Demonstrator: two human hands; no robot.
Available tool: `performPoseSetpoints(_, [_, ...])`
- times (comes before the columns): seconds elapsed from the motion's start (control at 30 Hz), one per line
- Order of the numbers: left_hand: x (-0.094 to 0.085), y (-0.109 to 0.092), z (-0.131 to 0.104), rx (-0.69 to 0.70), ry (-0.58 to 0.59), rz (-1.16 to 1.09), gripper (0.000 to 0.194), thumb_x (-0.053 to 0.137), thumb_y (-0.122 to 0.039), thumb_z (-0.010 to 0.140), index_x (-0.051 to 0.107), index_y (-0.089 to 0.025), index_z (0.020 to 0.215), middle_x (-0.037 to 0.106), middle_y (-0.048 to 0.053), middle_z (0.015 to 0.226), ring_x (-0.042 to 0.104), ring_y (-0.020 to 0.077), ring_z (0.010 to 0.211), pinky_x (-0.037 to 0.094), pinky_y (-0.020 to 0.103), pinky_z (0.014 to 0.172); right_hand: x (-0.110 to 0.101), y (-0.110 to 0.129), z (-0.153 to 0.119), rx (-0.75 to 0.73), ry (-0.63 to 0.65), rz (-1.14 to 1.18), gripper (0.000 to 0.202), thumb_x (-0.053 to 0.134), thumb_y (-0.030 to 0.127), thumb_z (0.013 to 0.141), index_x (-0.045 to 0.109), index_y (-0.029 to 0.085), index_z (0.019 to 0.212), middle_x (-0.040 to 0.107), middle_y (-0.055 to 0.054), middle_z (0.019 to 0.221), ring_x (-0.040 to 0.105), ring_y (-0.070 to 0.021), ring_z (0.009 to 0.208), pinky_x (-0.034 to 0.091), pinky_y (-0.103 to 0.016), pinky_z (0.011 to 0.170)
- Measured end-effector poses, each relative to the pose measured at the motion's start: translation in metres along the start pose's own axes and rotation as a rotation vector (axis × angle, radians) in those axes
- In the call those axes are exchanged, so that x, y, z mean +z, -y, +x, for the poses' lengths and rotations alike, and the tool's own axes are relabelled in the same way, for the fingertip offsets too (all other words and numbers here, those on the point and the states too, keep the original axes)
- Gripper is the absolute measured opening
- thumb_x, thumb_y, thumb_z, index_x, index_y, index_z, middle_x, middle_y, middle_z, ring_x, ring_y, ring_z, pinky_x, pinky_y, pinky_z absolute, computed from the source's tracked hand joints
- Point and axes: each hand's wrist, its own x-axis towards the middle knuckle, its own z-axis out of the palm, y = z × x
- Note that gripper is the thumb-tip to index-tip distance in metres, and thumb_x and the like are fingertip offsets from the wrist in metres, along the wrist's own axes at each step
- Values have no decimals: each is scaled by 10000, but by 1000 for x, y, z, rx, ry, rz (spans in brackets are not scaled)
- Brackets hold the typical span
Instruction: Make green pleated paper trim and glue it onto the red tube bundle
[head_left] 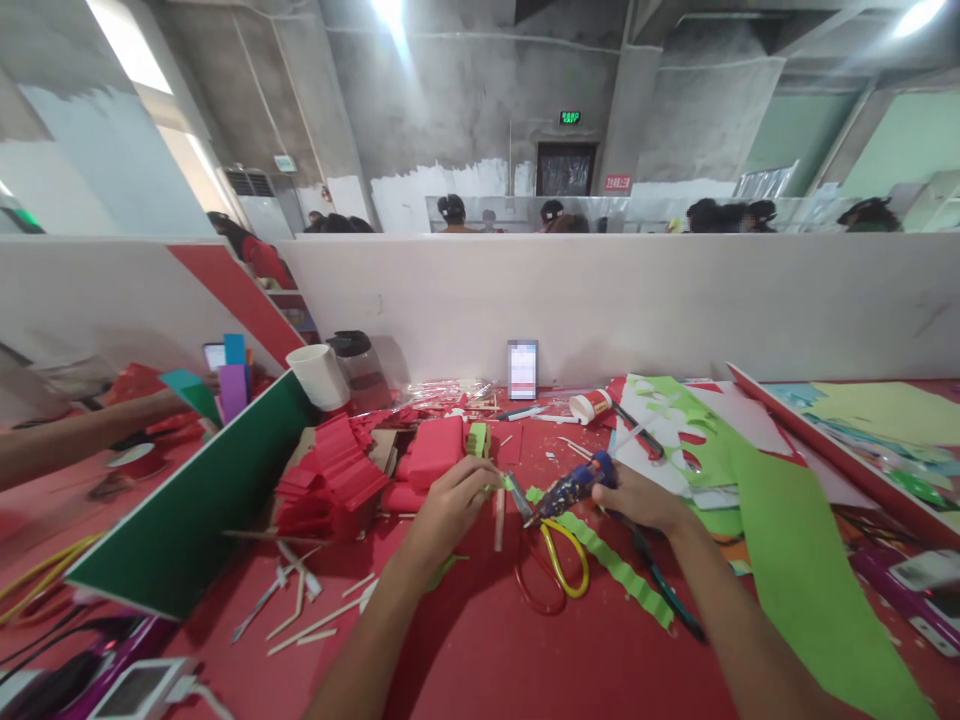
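My right hand (637, 494) is wrapped round a blue glue gun (574, 488), its nozzle pointing left and down. My left hand (463, 490) has its fingers pinched together at a small light-green paper piece (507, 483), partly hidden by the fingers. Between the hands lie scissors (565, 560) with one yellow and one red handle loop. A wavy strip of green crepe paper (622, 572) runs from below the glue gun to the lower right. Just beyond my left hand sits a red paper-covered block (436, 447).
Pleated red paper (330, 475) and wooden sticks (304, 640) lie to the left. A phone (523, 370) leans on the white partition (600, 300). A red paper cup (590, 405) lies tipped over. Green paper sheets (787, 540) cover the right side. A green divider (202, 510) borders the left, with another person's arm (90, 435) beyond.
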Motion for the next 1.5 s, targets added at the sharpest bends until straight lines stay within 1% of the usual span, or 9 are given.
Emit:
performPoseSetpoints(0.13, [0,-1,0,-19,48,10,240,423,-111,917,647,-197,932,630,55,1009,606,131,942,488,235,847,-4,-4,-5,51,-165,170,509,501,681,792,558,176,784,578,-12,621,525,-155,543,415,-269,527])
performPoseSetpoints(0.23, [-1,-3,1,-37,65,-13,254,404,-130,927,649,-194,927,629,58,1005,605,135,935,488,241,851,-7,-5,3,190,-389,-18,322,639,481,772,526,182,815,584,9,641,543,-155,572,419,-252,530])
performPoseSetpoints(0.33, [-3,-3,1,-44,80,-38,245,407,-144,930,647,-193,929,625,56,997,607,139,931,489,252,863,-8,-10,19,276,-485,-225,173,602,328,799,521,177,774,606,-2,631,586,-167,582,420,-241,533])
performPoseSetpoints(0.6, [0,1,0,-37,136,-72,206,424,-141,932,624,-185,919,619,43,960,594,133,908,493,262,871,-7,-30,58,425,-292,-889,360,576,485,837,628,137,918,698,-147,913,658,-284,859,410,-284,647])
performPoseSetpoints(0.9, [-2,1,1,5,178,-19,221,400,-146,951,616,-191,943,606,49,966,588,134,895,498,256,856,13,-20,62,461,-325,-983,378,629,375,835,565,120,1107,632,-187,1123,617,-286,1005,403,-294,741])
performPoseSetpoints(1.07, [0,0,0,-4,186,-3,213,416,-123,940,616,-195,941,611,33,970,581,129,905,484,248,861,41,-9,51,310,-218,-907,355,528,507,872,601,161,908,677,-115,895,640,-253,845,363,-284,653])
performPoseSetpoints(1.17, [0,0,0,-9,198,19,216,411,-123,942,614,-197,946,609,32,978,575,130,910,476,245,862,54,-14,52,293,-211,-897,311,571,452,849,620,148,892,677,-140,970,631,-268,908,355,-285,681])
performPoseSetpoints(1.33, [2,4,-1,-14,232,34,212,394,-152,959,601,-198,962,596,36,982,567,134,903,466,254,870,57,-25,54,281,-221,-818,136,638,319,793,635,185,817,699,-56,850,640,-205,826,338,-248,645])
performPoseSetpoints(1.5, [4,5,-1,-9,245,46,200,404,-133,950,593,-195,950,593,35,966,562,138,892,473,260,847,56,-32,52,293,-248,-764,182,667,307,762,629,192,898,700,-41,841,638,-184,759,317,-238,590])
